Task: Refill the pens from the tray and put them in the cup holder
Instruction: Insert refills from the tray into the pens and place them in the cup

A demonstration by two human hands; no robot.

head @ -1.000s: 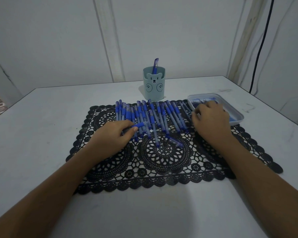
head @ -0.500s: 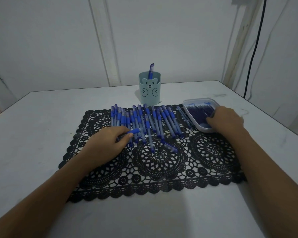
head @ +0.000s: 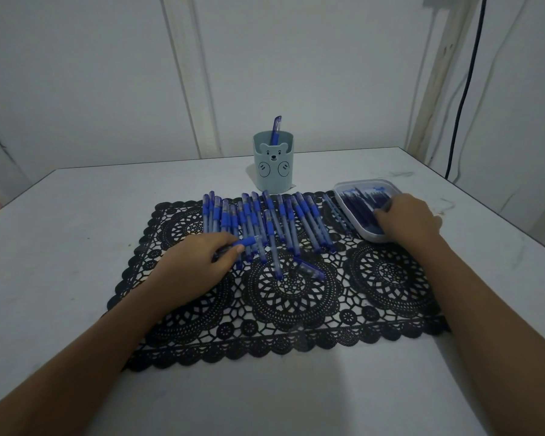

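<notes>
Left hand (head: 199, 262) is pinching a blue pen (head: 249, 241); right hand (head: 406, 220) is resting in the tray (head: 364, 181) at two o'clock, grip indiscernible; bear-faced cup holder (head: 273, 171) at twelve

Single head-worn wide-angle camera. Faces forward and down over table (head: 60, 221), back wall (head: 296, 58) in upper half. Near: lace mat (head: 296, 309) fills frame centre.

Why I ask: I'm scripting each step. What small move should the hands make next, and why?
Probably pinch one refill and lift it out: the right hand reaches into the tray, while the left hand holds a pen beside the row on the mat, ready to receive it.
</notes>
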